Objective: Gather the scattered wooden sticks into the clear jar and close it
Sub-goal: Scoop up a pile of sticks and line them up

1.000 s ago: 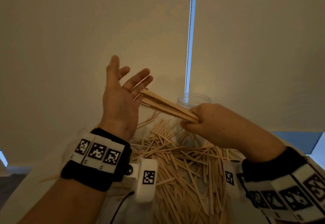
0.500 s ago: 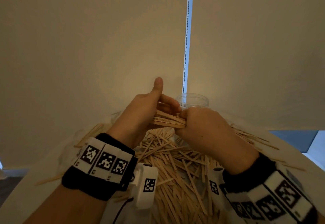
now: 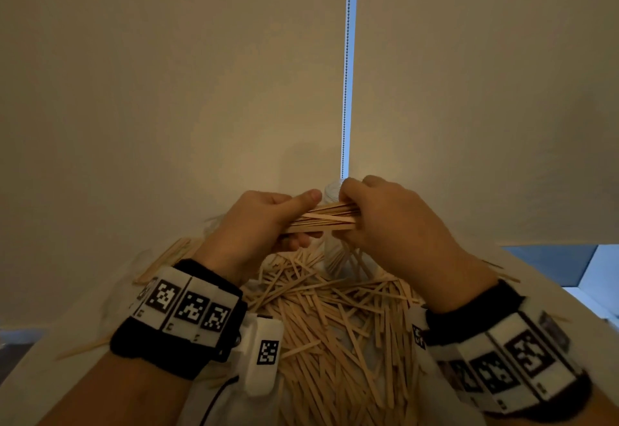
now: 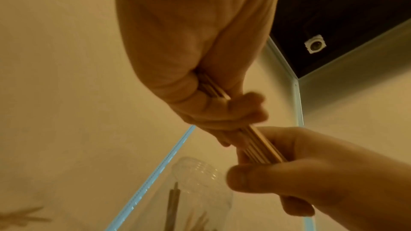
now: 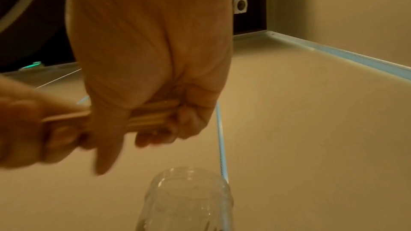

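Both hands hold one bundle of wooden sticks (image 3: pixel 326 219) level above the table. My left hand (image 3: pixel 268 221) grips its left end, thumb on top. My right hand (image 3: pixel 378 221) grips its right end with curled fingers. In the left wrist view the bundle (image 4: pixel 260 145) runs from my left hand (image 4: pixel 200 94) into my right hand (image 4: pixel 300 169). The clear jar (image 3: pixel 331 258) stands open just behind and below the hands, mostly hidden; its mouth (image 5: pixel 189 180) shows in the right wrist view, and the jar (image 4: pixel 198 191) holds a few sticks.
A big heap of loose wooden sticks (image 3: pixel 335 325) covers the white table (image 3: pixel 83 342) in front of me, with a few strays (image 3: pixel 167 255) at the left. A blind and its bead chain (image 3: pixel 348 57) hang close behind the jar. No lid is in view.
My left hand, open and raised a second ago, has come down and closed on the free end of the bundle. Both hands have brought the sticks level, over the jar.
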Demonstrator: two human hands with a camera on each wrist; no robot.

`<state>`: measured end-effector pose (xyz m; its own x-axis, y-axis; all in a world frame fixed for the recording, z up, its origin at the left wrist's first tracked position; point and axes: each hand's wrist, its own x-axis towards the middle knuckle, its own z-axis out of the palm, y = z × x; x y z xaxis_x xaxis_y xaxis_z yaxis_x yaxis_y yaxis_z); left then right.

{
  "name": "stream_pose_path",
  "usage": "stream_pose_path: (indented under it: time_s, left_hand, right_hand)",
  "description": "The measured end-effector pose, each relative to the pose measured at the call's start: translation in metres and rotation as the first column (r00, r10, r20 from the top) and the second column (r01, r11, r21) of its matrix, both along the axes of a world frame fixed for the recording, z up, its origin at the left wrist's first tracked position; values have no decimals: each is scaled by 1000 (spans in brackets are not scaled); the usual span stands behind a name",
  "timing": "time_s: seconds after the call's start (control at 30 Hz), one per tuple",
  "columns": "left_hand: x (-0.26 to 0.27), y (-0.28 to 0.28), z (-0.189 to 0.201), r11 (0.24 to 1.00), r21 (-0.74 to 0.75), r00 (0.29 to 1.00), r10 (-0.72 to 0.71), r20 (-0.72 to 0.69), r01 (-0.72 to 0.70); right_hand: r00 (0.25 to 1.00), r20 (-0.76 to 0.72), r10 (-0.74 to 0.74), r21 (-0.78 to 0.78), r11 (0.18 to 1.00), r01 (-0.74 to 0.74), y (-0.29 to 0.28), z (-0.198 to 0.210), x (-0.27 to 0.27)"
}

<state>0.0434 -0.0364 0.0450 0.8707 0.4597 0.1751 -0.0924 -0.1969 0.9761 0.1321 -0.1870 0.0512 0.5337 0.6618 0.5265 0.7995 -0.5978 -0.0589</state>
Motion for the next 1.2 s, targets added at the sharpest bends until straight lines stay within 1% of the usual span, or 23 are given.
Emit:
stream_pose_path:
  time_s: [0.03,0.07,0.1,0.13,0.17,0.23,0.3,0.33,0.43,0.5,0.6,0.67,0.7,0.73,0.8,0.9,0.97,1.07,1.13,1.2]
  left_hand:
    - [2,-3,-1,997,-81,1000,-19,21,20]
    - [4,-6,-2,992,-122,999,-22,40,27]
    - [6,-7,-2,992,-126,999,-20,49,26]
    - [6,-7,-3,993,-112,999,-18,49,23]
    - [5,-6,-3,995,-93,999,-19,43,23]
    - [4,-2,-4,995,-97,999,1,40,3]
    - [5,2,-5,986,-162,998,42,51,-33]
    - [6,3,-5,977,-207,997,55,60,-41]
    - [8,0,-7,950,-311,995,60,85,-31]
    - [8,-6,-7,943,-331,996,35,82,-6]
    - [8,-14,-4,938,-346,997,2,82,27]
    - [8,-18,-1,950,-310,998,-19,67,39]
    - [7,-18,0,963,-266,999,-27,46,38]
    - [7,-18,0,976,-214,999,-26,20,30]
    - [5,-15,-4,989,-142,999,26,-21,-29]
    - [5,-7,-13,988,-78,989,132,-68,-137]
    - [10,-6,-21,988,0,980,155,-122,-156]
    - [24,-6,-24,988,97,970,141,-196,-124]
    - [41,-5,-24,991,111,974,96,-204,-74]
    - [61,-2,-24,993,117,977,55,-205,-32]
  right_hand:
    - [995,82,-48,-1,999,48,3,-4,-2]
    - [987,125,-99,4,995,99,5,-8,-3]
    - [983,124,-134,3,991,135,6,-12,-2]
    - [986,97,-139,-14,990,141,8,-14,-2]
    - [992,58,-112,-37,993,114,7,-14,0]
    - [999,-48,3,-49,999,-5,4,-10,7]
    - [983,-145,113,26,994,-110,-1,-4,11]
    - [981,-147,127,74,990,-117,-3,-4,13]
    - [992,-109,61,223,974,-35,-2,-8,11]
    - [990,-139,35,338,941,14,-1,-8,10]
    - [974,-220,53,416,908,44,-5,-4,14]
    - [960,-268,86,446,894,45,-11,-1,18]
    - [958,-274,81,452,890,54,-13,1,20]
    - [960,-273,57,457,886,77,-16,3,22]
    - [965,-263,-10,484,864,140,-25,8,30]
    - [954,-272,-124,534,805,257,-44,14,48]
    - [942,-284,-181,534,786,312,-53,16,59]
    - [933,-253,-255,488,799,351,-51,21,68]
    - [934,-168,-314,439,825,356,-38,28,75]
    - [926,-85,-367,330,867,374,-19,37,82]
